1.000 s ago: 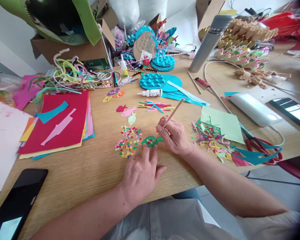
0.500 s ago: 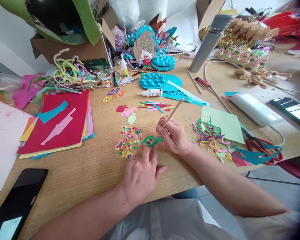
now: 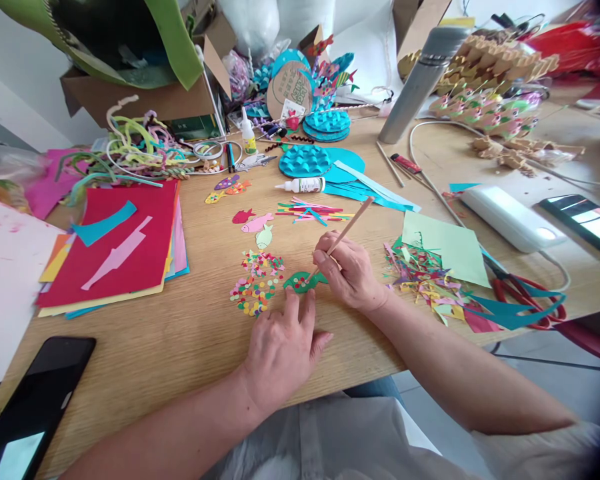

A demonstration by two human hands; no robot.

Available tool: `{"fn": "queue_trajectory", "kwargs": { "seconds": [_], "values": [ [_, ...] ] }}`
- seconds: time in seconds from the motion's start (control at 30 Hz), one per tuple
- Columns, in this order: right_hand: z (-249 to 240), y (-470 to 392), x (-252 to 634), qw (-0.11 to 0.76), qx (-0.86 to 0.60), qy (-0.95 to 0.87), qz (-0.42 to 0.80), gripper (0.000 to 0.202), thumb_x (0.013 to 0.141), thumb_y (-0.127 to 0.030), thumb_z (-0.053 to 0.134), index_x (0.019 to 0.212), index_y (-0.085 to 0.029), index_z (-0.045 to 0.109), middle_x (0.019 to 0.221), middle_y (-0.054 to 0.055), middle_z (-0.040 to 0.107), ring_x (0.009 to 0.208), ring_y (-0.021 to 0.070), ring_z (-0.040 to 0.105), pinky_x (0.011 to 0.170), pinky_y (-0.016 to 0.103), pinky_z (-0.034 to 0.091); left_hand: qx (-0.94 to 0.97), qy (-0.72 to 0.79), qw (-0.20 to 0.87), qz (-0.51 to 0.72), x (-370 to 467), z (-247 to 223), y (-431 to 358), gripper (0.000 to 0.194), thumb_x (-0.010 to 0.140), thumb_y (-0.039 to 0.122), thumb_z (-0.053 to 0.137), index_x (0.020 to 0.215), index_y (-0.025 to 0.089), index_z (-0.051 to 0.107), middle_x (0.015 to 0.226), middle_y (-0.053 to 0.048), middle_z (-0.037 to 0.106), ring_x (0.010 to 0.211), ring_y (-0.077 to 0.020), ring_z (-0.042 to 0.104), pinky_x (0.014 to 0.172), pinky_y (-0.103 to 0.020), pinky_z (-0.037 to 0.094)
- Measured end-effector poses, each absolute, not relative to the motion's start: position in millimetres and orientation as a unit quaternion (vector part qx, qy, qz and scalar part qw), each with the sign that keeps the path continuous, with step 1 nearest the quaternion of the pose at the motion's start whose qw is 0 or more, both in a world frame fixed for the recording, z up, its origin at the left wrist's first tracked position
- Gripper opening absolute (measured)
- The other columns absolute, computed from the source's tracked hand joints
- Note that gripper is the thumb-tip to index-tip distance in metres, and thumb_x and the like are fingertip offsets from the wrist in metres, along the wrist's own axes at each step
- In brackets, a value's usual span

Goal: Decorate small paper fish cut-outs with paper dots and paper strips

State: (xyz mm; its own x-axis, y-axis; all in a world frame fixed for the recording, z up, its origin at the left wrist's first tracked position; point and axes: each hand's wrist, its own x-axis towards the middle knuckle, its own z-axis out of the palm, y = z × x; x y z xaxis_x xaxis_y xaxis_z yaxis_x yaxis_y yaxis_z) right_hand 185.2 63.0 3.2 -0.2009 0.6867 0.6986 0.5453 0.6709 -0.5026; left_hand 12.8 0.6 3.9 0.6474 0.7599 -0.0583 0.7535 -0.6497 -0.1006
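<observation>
A green paper fish (image 3: 296, 283) with small coloured dots on it lies flat on the table. My left hand (image 3: 283, 353) rests with two fingertips on its lower edge, the fingers stretched out and the thumb apart. A thin wooden stick (image 3: 351, 225) is pinched in my right hand (image 3: 350, 273), slanting down so its lower tip touches the fish. My right hand hides part of the fish's tail. Just left of the fish are loose paper dots (image 3: 254, 293) and small confetti pieces (image 3: 263, 263). Above them lie a light green fish (image 3: 264, 237), a pink fish (image 3: 257, 223) and a red fish (image 3: 243, 217).
Paper strips (image 3: 313, 212) and a glue bottle (image 3: 303, 186) lie beyond my hands. Paper scraps (image 3: 430, 273) and red-handled scissors (image 3: 523, 300) are at right, near a grey flask (image 3: 423, 87). Coloured sheets (image 3: 115, 253) and a phone (image 3: 40, 400) are at left.
The stick's upper end has tilted slightly to the right, with my right hand shifting very little. My left hand stays in place on the green fish.
</observation>
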Motion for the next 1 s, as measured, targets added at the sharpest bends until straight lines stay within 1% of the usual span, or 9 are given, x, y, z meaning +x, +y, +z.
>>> {"fn": "queue_trajectory", "kwargs": {
  "seconds": [0.13,0.37,0.6,0.77,1.0],
  "values": [
    [3.4,63.0,184.6,0.486,-0.402,-0.772,0.073,0.022,0.094,-0.016,0.042,0.073,-0.021,0.044,0.065,0.001,0.051,0.062,0.0145,0.045,0.061,0.03,0.039,-0.907,-0.417,0.036,0.046,13.0,3.8,1.3,0.06,0.096,0.05,0.035,0.147,0.018,0.037,0.137,-0.022,0.049,0.076,-0.0217,0.067,0.067,-0.037,0.053],
    [4.6,62.7,182.9,0.482,-0.404,-0.774,0.072,0.022,0.094,-0.015,0.042,0.073,-0.021,0.044,0.064,0.001,0.05,0.062,0.0146,0.044,0.061,0.03,0.039,-0.907,-0.418,0.029,0.044,13.1,4.2,0.8,0.061,0.095,0.051,0.038,0.146,0.018,0.038,0.136,-0.022,0.05,0.075,-0.0213,0.067,0.068,-0.037,0.052],
    [4.5,62.2,184.2,0.487,-0.402,-0.772,0.074,0.022,0.094,-0.016,0.042,0.074,-0.021,0.045,0.065,0.001,0.051,0.061,0.0142,0.045,0.061,0.03,0.039,-0.908,-0.416,0.04,0.04,13.0,3.3,0.9,0.06,0.096,0.05,0.035,0.146,0.018,0.038,0.135,-0.021,0.05,0.076,-0.0214,0.066,0.067,-0.036,0.052],
    [4.5,62.0,184.3,0.483,-0.405,-0.773,0.076,0.022,0.094,-0.017,0.041,0.073,-0.022,0.045,0.065,0.001,0.051,0.061,0.0145,0.045,0.061,0.03,0.039,-0.908,-0.415,0.038,0.038,13.1,3.2,1.2,0.059,0.096,0.049,0.035,0.146,0.017,0.038,0.135,-0.021,0.05,0.075,-0.0219,0.066,0.067,-0.037,0.052],
    [4.5,62.7,183.4,0.487,-0.396,-0.775,0.069,0.022,0.093,-0.015,0.042,0.073,-0.021,0.044,0.064,0.001,0.049,0.06,0.0143,0.044,0.06,0.03,0.037,-0.908,-0.414,0.041,0.043,13.0,3.0,1.0,0.059,0.096,0.05,0.035,0.146,0.018,0.038,0.134,-0.021,0.05,0.073,-0.0204,0.066,0.067,-0.036,0.052]
  ]
}}
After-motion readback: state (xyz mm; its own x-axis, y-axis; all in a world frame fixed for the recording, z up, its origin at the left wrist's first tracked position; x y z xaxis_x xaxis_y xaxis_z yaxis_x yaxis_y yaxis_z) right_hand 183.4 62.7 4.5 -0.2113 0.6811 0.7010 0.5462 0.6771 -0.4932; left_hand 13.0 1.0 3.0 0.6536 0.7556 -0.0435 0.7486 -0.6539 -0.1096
